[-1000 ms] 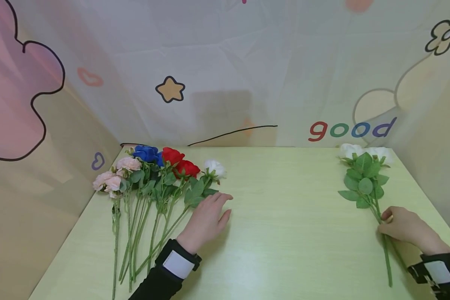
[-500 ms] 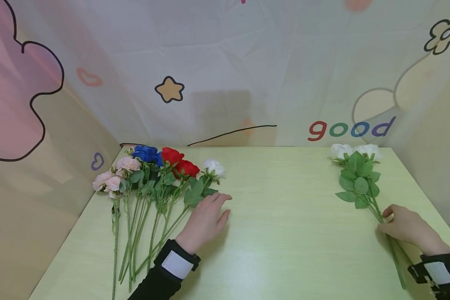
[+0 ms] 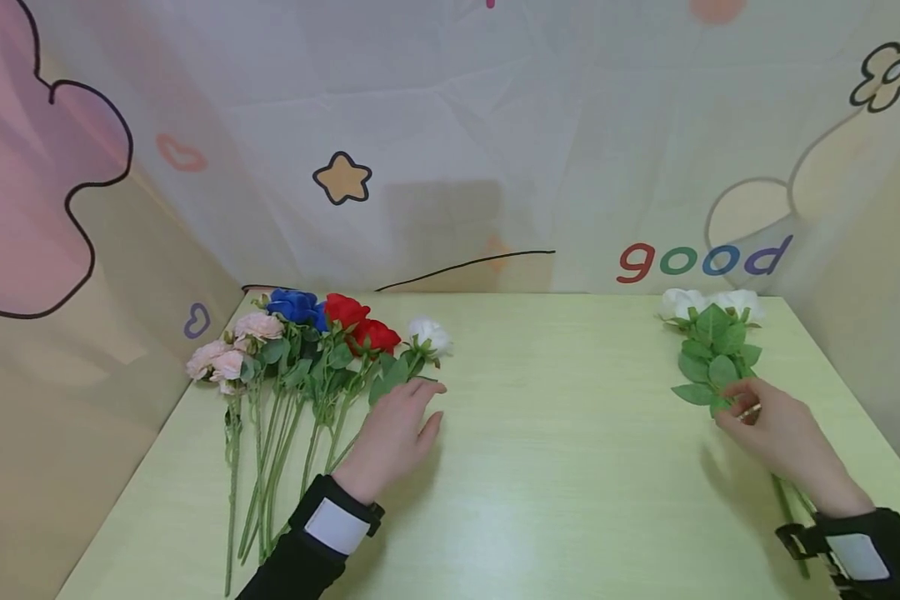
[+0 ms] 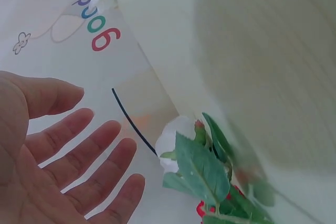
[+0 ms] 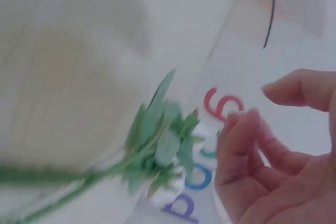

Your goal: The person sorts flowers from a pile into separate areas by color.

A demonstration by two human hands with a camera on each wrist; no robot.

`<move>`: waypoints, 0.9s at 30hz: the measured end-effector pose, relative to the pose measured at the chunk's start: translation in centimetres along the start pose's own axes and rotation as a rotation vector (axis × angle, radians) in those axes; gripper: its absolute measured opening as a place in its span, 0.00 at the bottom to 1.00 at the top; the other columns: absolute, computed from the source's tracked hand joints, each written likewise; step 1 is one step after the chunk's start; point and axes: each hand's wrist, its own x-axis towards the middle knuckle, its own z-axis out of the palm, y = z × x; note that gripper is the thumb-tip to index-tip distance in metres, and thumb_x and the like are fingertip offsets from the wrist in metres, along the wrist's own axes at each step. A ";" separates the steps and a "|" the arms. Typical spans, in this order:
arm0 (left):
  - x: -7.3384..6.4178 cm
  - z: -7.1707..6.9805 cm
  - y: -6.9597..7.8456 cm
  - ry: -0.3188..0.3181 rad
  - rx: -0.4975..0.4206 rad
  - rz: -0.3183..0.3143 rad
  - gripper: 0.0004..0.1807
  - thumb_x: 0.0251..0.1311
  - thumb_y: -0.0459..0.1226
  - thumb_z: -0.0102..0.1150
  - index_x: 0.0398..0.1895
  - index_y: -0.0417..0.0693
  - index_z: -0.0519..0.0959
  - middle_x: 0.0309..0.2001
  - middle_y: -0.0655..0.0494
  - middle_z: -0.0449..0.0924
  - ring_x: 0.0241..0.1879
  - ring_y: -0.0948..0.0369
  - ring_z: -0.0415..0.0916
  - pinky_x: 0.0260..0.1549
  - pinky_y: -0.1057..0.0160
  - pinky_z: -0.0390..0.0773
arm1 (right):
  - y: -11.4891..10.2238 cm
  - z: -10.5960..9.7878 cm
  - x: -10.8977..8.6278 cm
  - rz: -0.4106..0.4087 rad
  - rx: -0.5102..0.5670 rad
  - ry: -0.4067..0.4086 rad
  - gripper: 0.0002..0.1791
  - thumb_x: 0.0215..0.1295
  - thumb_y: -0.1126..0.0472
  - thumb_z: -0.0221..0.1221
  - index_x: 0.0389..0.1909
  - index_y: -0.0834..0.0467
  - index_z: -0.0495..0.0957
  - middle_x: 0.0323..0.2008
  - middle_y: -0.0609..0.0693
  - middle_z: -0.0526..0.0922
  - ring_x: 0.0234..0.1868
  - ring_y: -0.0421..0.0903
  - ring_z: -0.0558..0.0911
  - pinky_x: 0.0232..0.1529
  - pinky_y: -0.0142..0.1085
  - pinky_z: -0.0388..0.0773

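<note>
Two artificial white roses with green leaves lie on the right side of the table, blooms toward the back wall. Above their stems hovers my right hand, thumb and fingers loosely bent. In the right wrist view this hand has nothing between its thumb and fingers, and the leafy stems lie apart from it. My left hand hovers over the stem of a single white rose at the left group's edge. The left wrist view shows that hand's fingers spread and relaxed, with the white rose beyond them.
Left of the single white rose lie red roses, blue roses and pale pink flowers, their long stems pointing toward the front. A printed cloth wall rises behind the light wooden table.
My right hand has let go of the white roses' stems and lifted up and leftward. Just before, their blooms shifted slightly left. My left hand has drifted a little left and nearer me.
</note>
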 end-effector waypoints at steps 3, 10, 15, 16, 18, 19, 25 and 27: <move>-0.1 -0.5 -0.3 0.017 0.008 0.001 0.16 0.59 0.36 0.59 0.51 0.43 0.77 0.48 0.49 0.79 0.47 0.51 0.76 0.45 0.52 0.77 | -1.9 0.8 0.4 -0.053 0.076 0.054 0.13 0.60 0.64 0.60 0.43 0.68 0.74 0.31 0.55 0.78 0.29 0.46 0.76 0.24 0.34 0.72; -0.8 -1.7 -1.2 0.047 0.047 -0.022 0.14 0.59 0.37 0.60 0.48 0.45 0.78 0.45 0.52 0.80 0.44 0.53 0.77 0.40 0.54 0.78 | -6.1 3.4 1.7 -0.078 0.351 0.023 0.12 0.65 0.66 0.56 0.47 0.66 0.73 0.34 0.57 0.78 0.30 0.40 0.79 0.28 0.30 0.77; -1.4 -2.5 -1.9 0.034 0.038 -0.054 0.13 0.58 0.36 0.61 0.46 0.44 0.79 0.43 0.52 0.80 0.42 0.53 0.78 0.39 0.54 0.78 | -9.2 5.4 2.5 -0.052 0.577 -0.045 0.12 0.67 0.66 0.54 0.48 0.67 0.72 0.35 0.59 0.77 0.31 0.43 0.81 0.32 0.30 0.80; -1.5 -2.7 -2.0 0.032 0.042 -0.062 0.13 0.58 0.36 0.61 0.46 0.44 0.79 0.43 0.51 0.80 0.42 0.53 0.78 0.39 0.54 0.79 | -9.8 5.8 2.6 -0.040 0.618 -0.062 0.12 0.67 0.66 0.54 0.48 0.67 0.71 0.36 0.59 0.77 0.32 0.44 0.81 0.33 0.30 0.80; -1.8 -3.0 -2.3 0.032 0.055 -0.077 0.13 0.57 0.36 0.61 0.46 0.44 0.79 0.43 0.51 0.80 0.42 0.53 0.78 0.37 0.54 0.79 | -11.0 6.5 2.8 -0.013 0.703 -0.097 0.13 0.67 0.66 0.54 0.49 0.68 0.71 0.37 0.60 0.76 0.33 0.45 0.80 0.35 0.30 0.80; -1.9 -3.2 -2.5 0.033 0.062 -0.084 0.13 0.57 0.36 0.62 0.46 0.44 0.79 0.43 0.51 0.81 0.42 0.53 0.78 0.37 0.54 0.79 | -11.6 6.8 2.8 0.000 0.741 -0.113 0.13 0.67 0.65 0.54 0.49 0.68 0.70 0.37 0.60 0.76 0.34 0.47 0.80 0.36 0.30 0.80; -2.9 -4.0 -3.5 0.045 0.099 -0.129 0.14 0.56 0.37 0.62 0.46 0.44 0.79 0.42 0.50 0.81 0.40 0.52 0.79 0.34 0.53 0.79 | -14.6 8.9 3.4 0.053 0.932 -0.194 0.15 0.67 0.63 0.55 0.51 0.67 0.69 0.37 0.59 0.76 0.35 0.45 0.79 0.40 0.32 0.80; -3.2 -4.2 -3.9 0.039 0.100 -0.148 0.14 0.56 0.36 0.63 0.46 0.43 0.79 0.42 0.49 0.81 0.39 0.51 0.79 0.33 0.52 0.79 | -15.3 9.6 3.5 0.063 0.990 -0.216 0.16 0.68 0.62 0.55 0.51 0.66 0.69 0.36 0.57 0.76 0.36 0.45 0.78 0.41 0.33 0.80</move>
